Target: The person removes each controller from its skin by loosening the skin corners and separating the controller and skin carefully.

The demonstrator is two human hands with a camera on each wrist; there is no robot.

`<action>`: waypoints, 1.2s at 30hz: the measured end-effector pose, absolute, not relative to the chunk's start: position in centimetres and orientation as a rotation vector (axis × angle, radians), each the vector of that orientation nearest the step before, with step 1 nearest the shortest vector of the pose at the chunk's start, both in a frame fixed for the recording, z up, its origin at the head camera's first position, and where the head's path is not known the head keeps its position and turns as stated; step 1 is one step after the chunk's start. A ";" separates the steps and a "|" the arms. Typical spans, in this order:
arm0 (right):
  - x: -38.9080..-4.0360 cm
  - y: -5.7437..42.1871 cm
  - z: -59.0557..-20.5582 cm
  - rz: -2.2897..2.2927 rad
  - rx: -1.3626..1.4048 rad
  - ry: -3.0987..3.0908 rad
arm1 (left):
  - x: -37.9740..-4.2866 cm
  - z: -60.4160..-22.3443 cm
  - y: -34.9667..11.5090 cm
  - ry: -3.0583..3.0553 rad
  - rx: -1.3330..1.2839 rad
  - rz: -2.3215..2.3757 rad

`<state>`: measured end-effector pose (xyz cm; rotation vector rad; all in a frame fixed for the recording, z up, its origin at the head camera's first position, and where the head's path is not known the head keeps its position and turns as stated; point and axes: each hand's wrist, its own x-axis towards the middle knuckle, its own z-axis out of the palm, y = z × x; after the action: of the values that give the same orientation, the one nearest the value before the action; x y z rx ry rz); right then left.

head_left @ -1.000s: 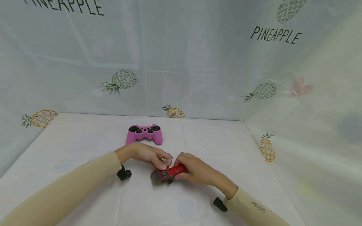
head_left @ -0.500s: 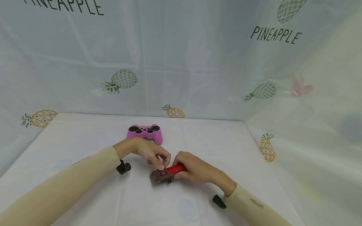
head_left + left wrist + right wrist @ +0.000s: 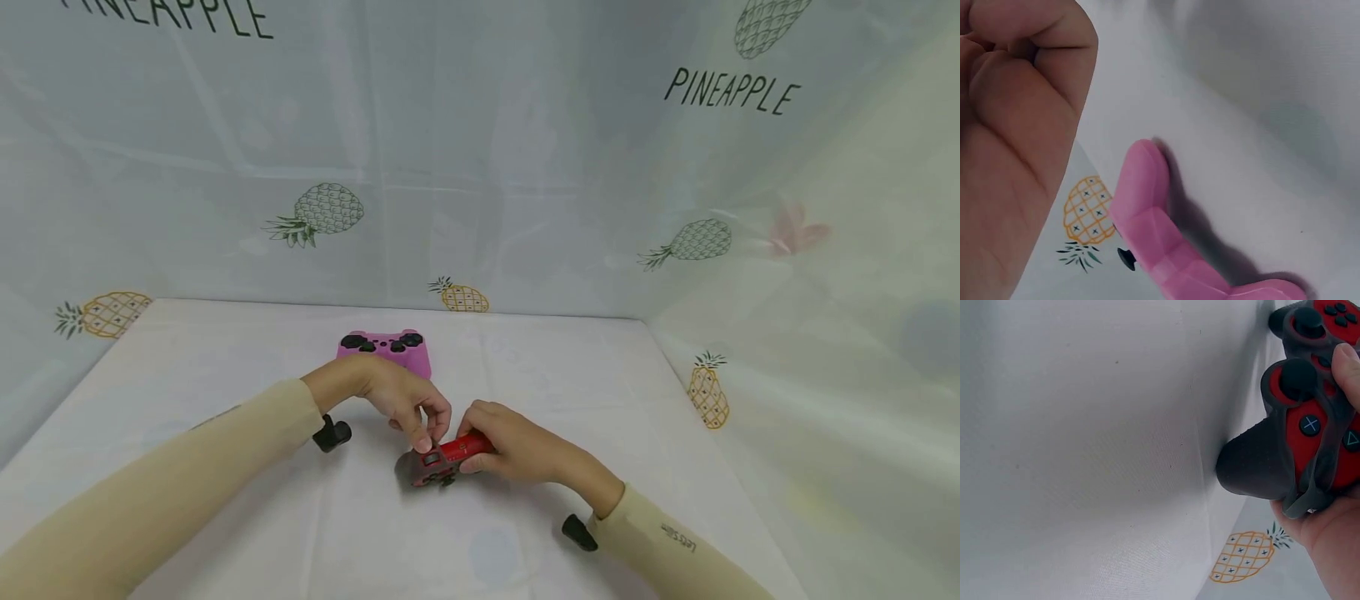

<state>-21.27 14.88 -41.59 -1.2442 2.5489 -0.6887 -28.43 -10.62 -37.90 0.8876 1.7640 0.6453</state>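
Note:
A red game controller [image 3: 463,447] stands tilted on edge on the white cloth, with a dark grey silicone cover [image 3: 405,468] over part of it. In the right wrist view its buttons and sticks show, and the grey cover [image 3: 1254,462] sheathes one handle, with a loose stretched edge near the palm. My right hand [image 3: 525,447] grips the controller's right end, thumb on its face. My left hand [image 3: 397,396] pinches the cover at the controller's upper edge with thumb and fingers. The left fingertips lie outside the left wrist view, where only the curled hand [image 3: 1029,112] shows.
A pink game controller [image 3: 408,358] lies behind my left wrist, partly hidden by it. The white cloth [image 3: 570,375] spreads over the table, and a pineapple-print curtain [image 3: 480,167] hangs at the back and sides. Black wrist mounts [image 3: 580,533] sit under the sleeves.
My left hand has risen slightly and shifted back, now hiding more of the pink controller. The red controller and my right hand have shifted slightly left.

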 end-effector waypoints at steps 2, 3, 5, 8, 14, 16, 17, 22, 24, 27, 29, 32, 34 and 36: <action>-21.3 14.9 -41.6 -0.692 -1.243 2.546 | -28.5 -37.7 -10.4 1.774 0.904 0.612; -21.3 14.9 -41.6 -0.693 -1.239 2.545 | -28.5 -37.6 -10.3 1.777 0.913 0.591; -21.2 14.9 -41.7 -0.690 -1.236 2.545 | -28.6 -37.5 -10.0 1.782 0.921 0.551; -21.2 14.9 -41.7 -0.686 -1.232 2.546 | -28.7 -37.4 -9.7 1.777 0.918 0.506; -21.2 14.8 -41.7 -0.680 -1.260 2.543 | -29.0 -37.4 -9.5 1.758 0.908 0.494; -21.3 14.8 -41.7 -0.674 -1.266 2.545 | -29.1 -37.5 -9.6 1.752 0.906 0.499; -21.3 14.8 -41.7 -0.671 -1.266 2.548 | -29.1 -37.5 -9.6 1.749 0.903 0.501; -21.3 14.6 -41.7 -0.664 -1.251 2.557 | -29.3 -37.9 -9.9 1.729 0.861 0.515; -21.2 14.6 -41.7 -0.667 -1.247 2.556 | -29.3 -38.1 -10.0 1.715 0.848 0.520; -21.2 14.6 -41.7 -0.670 -1.252 2.551 | -29.3 -38.3 -10.0 1.697 0.849 0.534; -21.2 14.6 -41.7 -0.673 -1.261 2.550 | -29.3 -38.2 -10.1 1.705 0.874 0.543; -21.4 14.7 -41.6 -0.686 -1.269 2.547 | -28.9 -37.9 -10.6 1.771 0.935 0.589; -21.6 14.8 -41.6 -0.695 -1.272 2.549 | -28.5 -38.1 -11.2 1.844 0.975 0.643; -21.8 14.7 -41.6 -0.707 -1.278 2.544 | -27.9 -38.5 -12.1 1.933 1.004 0.721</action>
<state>-21.76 14.72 -41.57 -1.2778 2.5436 -0.7070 -27.86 -12.11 -38.50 1.0035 1.9334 0.7215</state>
